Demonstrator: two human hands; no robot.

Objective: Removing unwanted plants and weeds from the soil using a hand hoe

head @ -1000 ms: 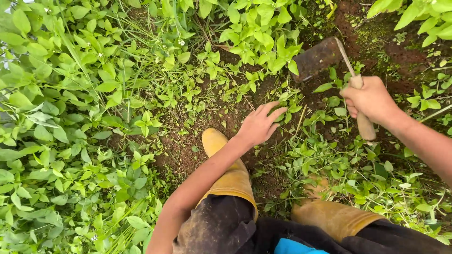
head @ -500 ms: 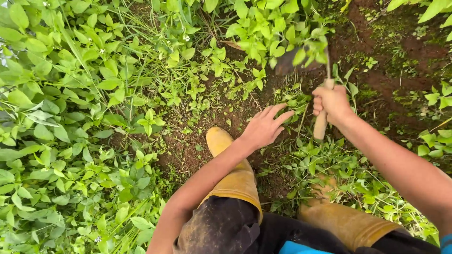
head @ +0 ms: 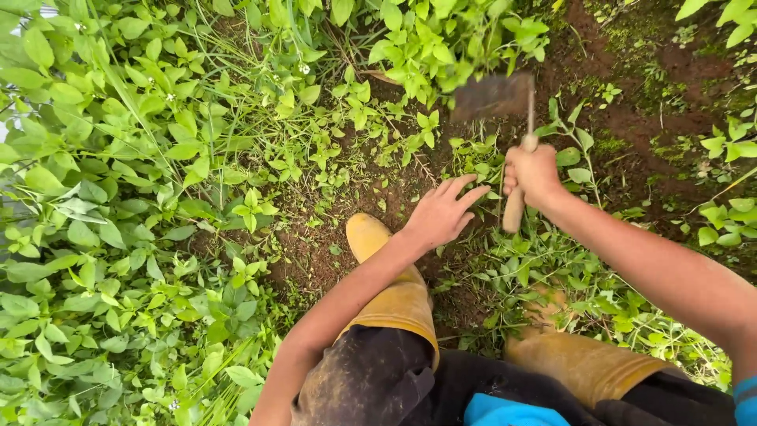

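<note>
Gripping a short hand hoe with a pale wooden handle and a dark, rusty flat metal blade (head: 493, 96), the person's right hand (head: 535, 173) is wrapped fully around the upper part of the handle, fingers curled tight. The blade is blurred and sits above the fist, over low green weeds (head: 481, 154) at the far side of a bare patch of reddish-brown soil (head: 331, 244). The tool looks stiff and top-heavy, with its weight in the metal head; the smooth wooden shaft is the sensible place to hold it, as the hand does, and the blade edge is best avoided.

Just left of the handle, the left hand (head: 440, 213) lies palm down with fingers spread wide and flat on the weeds and soil, holding nothing. The fingertips point toward the hoe, close to the handle but apart from it.

Below the hands, two mustard-yellow rubber boots (head: 386, 292) stand on the soil, the nearer one muddy, under dark, dirt-stained trousers (head: 363, 379). Dense leafy green plants (head: 102, 197) with tiny white flowers fill the left side and top of the ground.
</note>
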